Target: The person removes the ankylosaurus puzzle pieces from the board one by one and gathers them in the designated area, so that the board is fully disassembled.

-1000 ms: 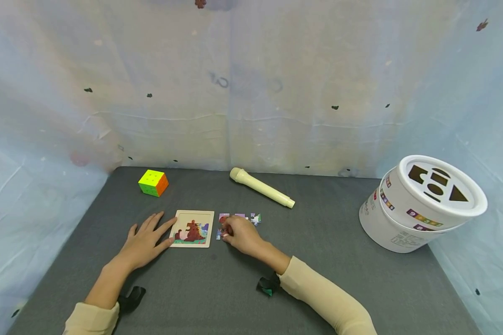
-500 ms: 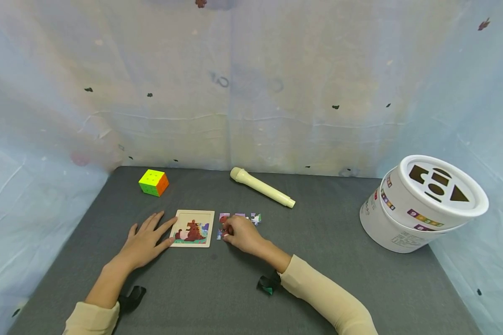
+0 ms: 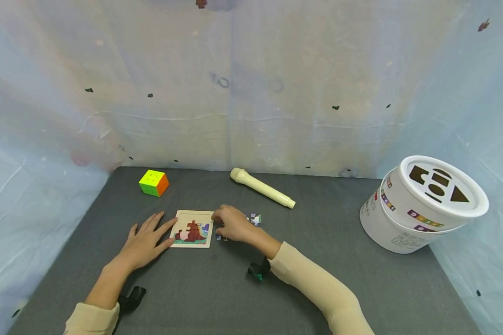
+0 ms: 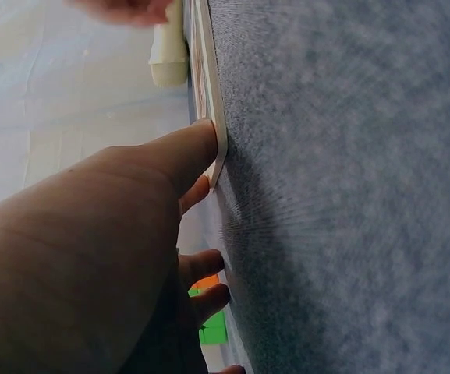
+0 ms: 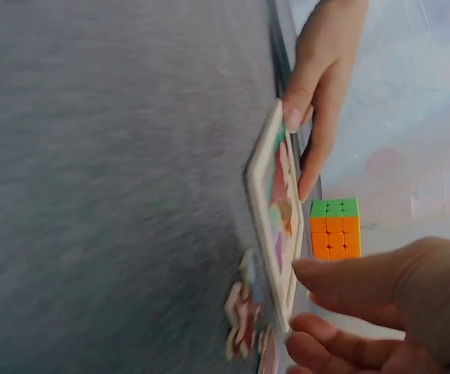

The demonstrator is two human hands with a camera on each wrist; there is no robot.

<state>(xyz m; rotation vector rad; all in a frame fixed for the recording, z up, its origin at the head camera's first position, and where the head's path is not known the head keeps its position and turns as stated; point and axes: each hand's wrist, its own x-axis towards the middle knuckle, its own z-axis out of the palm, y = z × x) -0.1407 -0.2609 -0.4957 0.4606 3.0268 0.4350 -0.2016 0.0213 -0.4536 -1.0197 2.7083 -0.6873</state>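
Note:
A small wooden jigsaw puzzle board (image 3: 190, 213) lies on the grey table, its lower part filled with a reddish-brown and green picture. My left hand (image 3: 141, 245) rests at its left side, fingers spread, with thumb and index finger touching the rim. My right hand (image 3: 236, 225) hovers at the board's right edge, thumb and fingers bent. In the right wrist view, the thumb (image 5: 349, 273) overlaps the rim; I cannot tell whether a piece is between the fingertips. Loose puzzle pieces (image 3: 256, 219) lie to the right, partly hidden under the right hand. Another loose piece (image 5: 242, 319) lies beside the board.
A yellow, green and orange puzzle cube (image 3: 154, 183) sits at the back left. Behind the pieces lies a cream microphone-shaped stick (image 3: 261, 187). At the right stands a white bucket (image 3: 410, 218) with shaped holes in its lid. A pale sheet (image 3: 251, 93) hangs behind.
My right hand has moved left and slightly away from me, from over the loose pieces to the board's right edge. The left hand and the board have stayed put.

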